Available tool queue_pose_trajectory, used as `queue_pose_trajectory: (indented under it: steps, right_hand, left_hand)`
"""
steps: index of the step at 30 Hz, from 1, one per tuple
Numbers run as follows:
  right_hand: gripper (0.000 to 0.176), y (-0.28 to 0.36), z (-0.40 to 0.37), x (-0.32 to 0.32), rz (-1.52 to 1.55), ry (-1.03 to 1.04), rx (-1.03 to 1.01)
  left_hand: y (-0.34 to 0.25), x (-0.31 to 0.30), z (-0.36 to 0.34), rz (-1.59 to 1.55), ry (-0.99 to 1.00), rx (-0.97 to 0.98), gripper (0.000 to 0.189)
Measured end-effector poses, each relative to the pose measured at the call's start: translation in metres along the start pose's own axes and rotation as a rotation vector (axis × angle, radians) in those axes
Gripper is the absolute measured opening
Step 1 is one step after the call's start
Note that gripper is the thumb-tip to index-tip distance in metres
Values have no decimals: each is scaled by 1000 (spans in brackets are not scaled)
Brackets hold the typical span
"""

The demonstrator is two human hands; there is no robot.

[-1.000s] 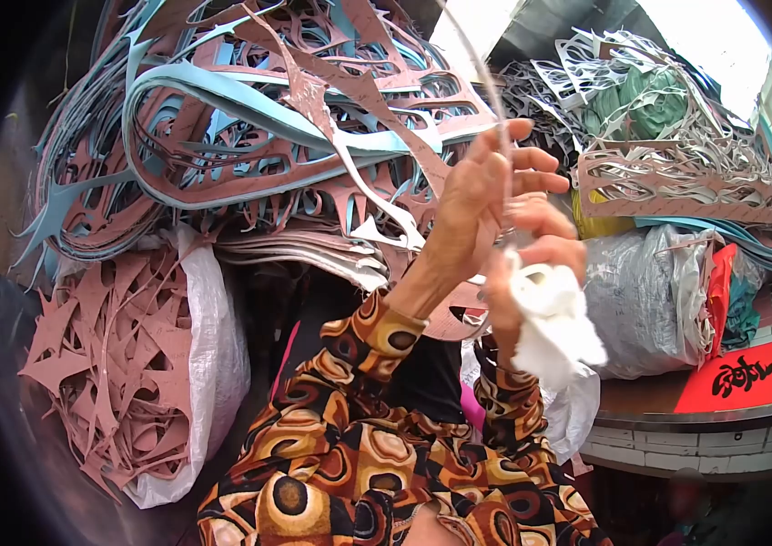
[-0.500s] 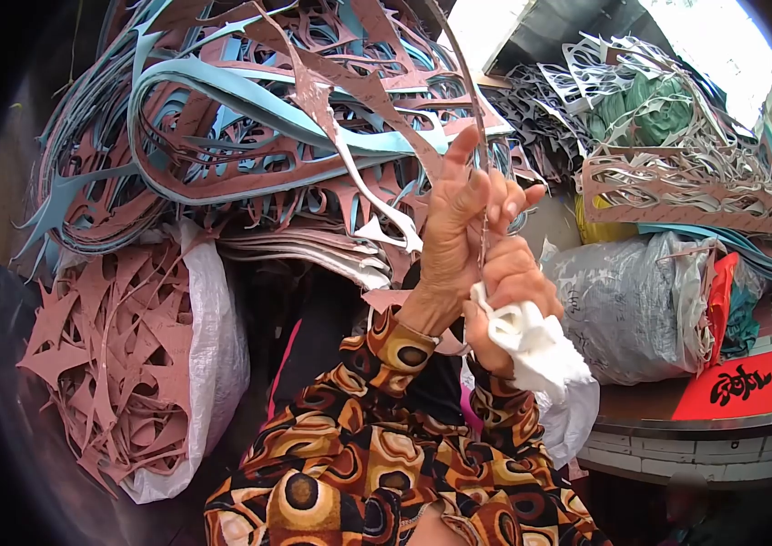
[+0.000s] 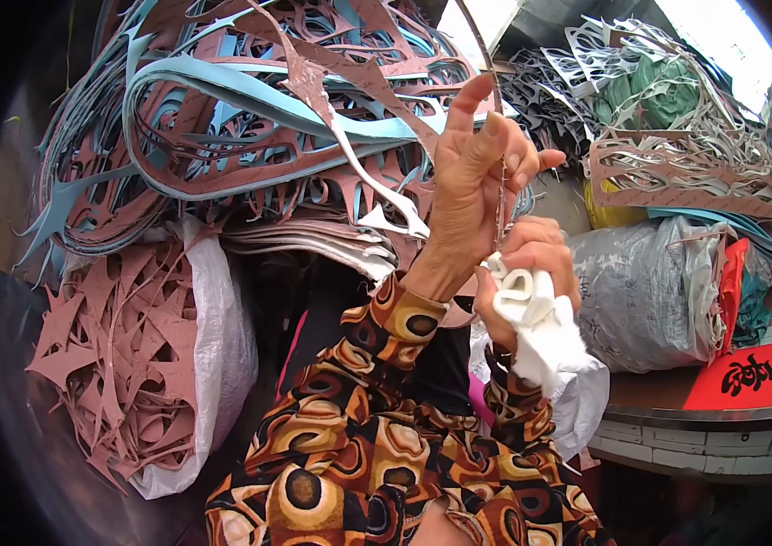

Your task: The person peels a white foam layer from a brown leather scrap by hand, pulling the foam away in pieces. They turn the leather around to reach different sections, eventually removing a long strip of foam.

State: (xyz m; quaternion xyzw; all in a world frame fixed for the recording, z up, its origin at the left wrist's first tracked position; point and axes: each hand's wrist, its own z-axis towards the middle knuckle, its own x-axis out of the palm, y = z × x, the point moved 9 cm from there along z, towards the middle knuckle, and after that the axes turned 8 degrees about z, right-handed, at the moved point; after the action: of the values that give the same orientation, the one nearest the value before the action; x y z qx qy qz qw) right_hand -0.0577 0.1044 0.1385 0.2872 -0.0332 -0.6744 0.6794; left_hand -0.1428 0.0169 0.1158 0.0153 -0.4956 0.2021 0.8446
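Observation:
My left hand (image 3: 472,173) is raised in front of me with the index finger pointing up. Its other fingers curl around a thin brown strip (image 3: 501,196), which extends up past the top of the view. Just below and to the right, my right hand (image 3: 536,268) is closed around a bunched, folded white strip of soft material (image 3: 536,318). The lower end of the brown strip meets this white bundle at my right fingers. A pink-and-white offcut (image 3: 363,168) hangs from the large pile, left of my left hand.
A large heap of pink and blue cut-out sheets (image 3: 268,91) rises ahead. At left stands a white sack (image 3: 222,337) of pink scraps (image 3: 122,355). On the right are a grey plastic-wrapped bundle (image 3: 641,296), more offcuts (image 3: 695,173) and red paper (image 3: 750,378) with black writing.
Both hands have shifted slightly right, and my left hand has risen with the brown strip. More of the strip shows between the hands. The white bundle stays in my right hand.

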Motion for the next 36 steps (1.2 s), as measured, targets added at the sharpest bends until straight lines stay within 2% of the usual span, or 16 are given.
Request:
queue_pose_trajectory:
  steps: [2,7,11,13,14,17,21,23,25,26,27,30,31,36]
  right_hand:
    - [33,-2,2,-1,66,9,16]
    - [31,-5,-14,0,215,33,-51]
    - [33,-7,-20,-2,278,16,75]
    - [38,-7,-11,-7,42,-54,216]
    - [40,0,-1,-6,-8,-29,99]
    - [39,1,-5,0,-57,26,62]
    - [35,-6,-16,0,-81,44,90]
    - [34,-9,-33,3,33,-4,17]
    - [36,-5,-51,14,180,129,38]
    - [34,2,-51,13,53,143,12]
    - [34,2,-50,10,56,140,11]
    - [31,-7,-47,-12,54,-4,160]
    - [30,-10,-46,-20,89,-65,271]
    - [37,5,-20,-5,-142,-55,68]
  left_hand:
    - [3,-3,-3,-8,-3,-8,56]
    - [1,-6,2,-96,25,-2,53]
    - [-2,-1,7,-68,26,19,52]
    - [-6,-1,11,-77,38,20,53]
    - [-7,-1,13,-86,41,22,53]
    - [-6,-2,11,-42,11,35,53]
    - [1,-6,8,-26,23,13,52]
    - [-8,-10,18,-66,3,38,51]
    - [-12,-11,23,-107,-25,71,51]
    - [-11,-6,26,-108,6,76,48]
    - [-10,-1,27,-108,39,78,46]
    - [-6,-5,23,-123,46,58,45]
    - [-6,-6,22,-143,43,57,45]
    - [-1,2,18,-119,11,60,47]
